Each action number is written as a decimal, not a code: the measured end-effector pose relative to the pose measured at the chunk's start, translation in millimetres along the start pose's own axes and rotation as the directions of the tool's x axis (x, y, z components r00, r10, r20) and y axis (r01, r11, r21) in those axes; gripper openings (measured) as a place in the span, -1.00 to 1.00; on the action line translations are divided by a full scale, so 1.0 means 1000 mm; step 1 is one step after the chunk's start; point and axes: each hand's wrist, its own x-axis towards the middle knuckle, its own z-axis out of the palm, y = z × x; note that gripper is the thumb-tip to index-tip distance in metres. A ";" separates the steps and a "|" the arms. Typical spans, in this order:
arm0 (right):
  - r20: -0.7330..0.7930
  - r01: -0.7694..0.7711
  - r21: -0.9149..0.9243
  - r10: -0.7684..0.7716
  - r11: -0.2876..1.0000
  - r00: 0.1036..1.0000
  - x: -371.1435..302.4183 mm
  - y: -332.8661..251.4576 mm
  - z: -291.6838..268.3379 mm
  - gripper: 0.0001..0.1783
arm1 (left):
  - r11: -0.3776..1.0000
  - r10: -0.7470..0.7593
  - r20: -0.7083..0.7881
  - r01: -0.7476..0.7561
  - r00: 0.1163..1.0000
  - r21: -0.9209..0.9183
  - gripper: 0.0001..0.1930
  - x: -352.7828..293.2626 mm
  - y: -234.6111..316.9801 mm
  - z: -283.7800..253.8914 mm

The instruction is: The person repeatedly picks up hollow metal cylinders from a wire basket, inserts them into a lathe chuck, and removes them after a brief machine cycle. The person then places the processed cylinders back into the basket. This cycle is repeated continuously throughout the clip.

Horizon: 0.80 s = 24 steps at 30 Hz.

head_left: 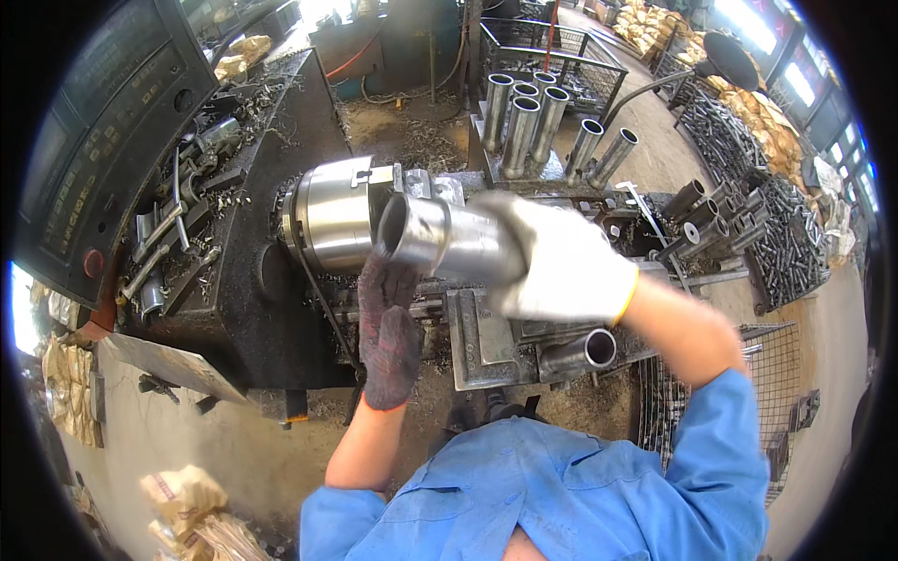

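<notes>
Fingers of the right hand (571, 262), white-gloved: wrapped around a steel tube (468, 240), motion-blurred. Fingers of the left hand (389, 327), dark-gloved: raised to the underside of the tube's open left end; whether they pinch it or merely steady it, cannot tell. Held tube, one: aloft over the machine, tilted, its open end toward the left and in front of the metal chuck (335, 217); apparently not seated in the jaws. Second tube, one (564, 358): lying on the machine carriage (482, 332), mouth facing right. Upright tubes, several, bright (520, 138): grouped on a plate beyond the machine. Darker tubes, a further group (703, 232): leaning at the right. Sundries: T-shaped tool (641, 206) beyond the carriage; loose hand tools (178, 220) on the headstock at left. Status, by judgement: work midway through a batch, one piece in handling; the difference in brightness may separate finished tubes from unfinished, though which group is which remains undetermined; the held tube's own stage, likewise, and the number left to work, not determinable
</notes>
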 end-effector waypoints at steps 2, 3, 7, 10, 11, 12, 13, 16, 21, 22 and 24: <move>-0.004 0.019 -0.294 -0.021 0.956 1.000 0.031 0.043 -0.024 -0.11 | 0.975 -0.219 -0.034 0.218 0.975 -0.035 -0.30 -0.012 -0.013 -0.030; -0.015 0.068 -0.489 -0.086 0.870 0.996 0.048 0.067 -0.029 -0.18 | 0.948 -0.318 -0.057 0.316 0.946 -0.040 -0.35 -0.028 -0.020 -0.047; 0.246 0.232 -0.755 -0.063 0.613 0.967 0.102 0.149 -0.006 -0.34 | 0.784 -0.416 -0.273 0.495 0.867 0.375 -0.51 -0.126 -0.049 -0.126; 0.393 0.083 -0.482 0.131 0.872 0.910 0.127 0.182 0.027 -0.27 | 0.614 -0.420 -0.463 0.621 0.780 0.488 -0.53 -0.187 -0.064 -0.173; 0.442 0.070 -0.398 0.124 0.915 0.889 0.133 0.187 0.036 -0.18 | 0.648 -0.446 -0.521 0.664 0.728 0.373 -0.54 -0.207 -0.058 -0.182; 0.481 0.089 -0.368 0.108 0.926 0.870 0.136 0.191 0.042 -0.11 | 0.782 -0.444 -0.557 0.607 0.701 0.140 -0.54 -0.223 -0.051 -0.188; 0.478 0.074 -0.333 0.101 0.940 0.873 0.139 0.192 0.047 -0.08 | 0.828 -0.452 -0.609 0.560 0.651 -0.015 -0.55 -0.239 -0.043 -0.190; 0.561 -0.019 -0.280 0.180 0.960 0.808 0.142 0.192 0.054 -0.05 | 0.886 -0.332 -0.812 0.453 0.479 -0.095 -0.55 -0.264 -0.023 -0.207; 0.559 -0.094 -0.204 0.195 0.974 0.806 0.144 0.196 0.055 -0.03 | 0.921 -0.068 -0.937 0.383 0.344 0.074 -0.57 -0.252 -0.003 -0.265; 0.557 0.025 -0.106 0.038 0.994 0.830 0.144 0.199 0.054 -0.01 | 0.936 -0.123 -0.928 0.351 0.351 0.009 -0.56 -0.246 0.000 -0.275; 0.481 0.157 -0.077 -0.101 0.985 0.871 0.145 0.205 0.050 0.03 | 0.943 -0.198 -0.922 0.320 0.332 -0.088 -0.53 -0.237 0.005 -0.283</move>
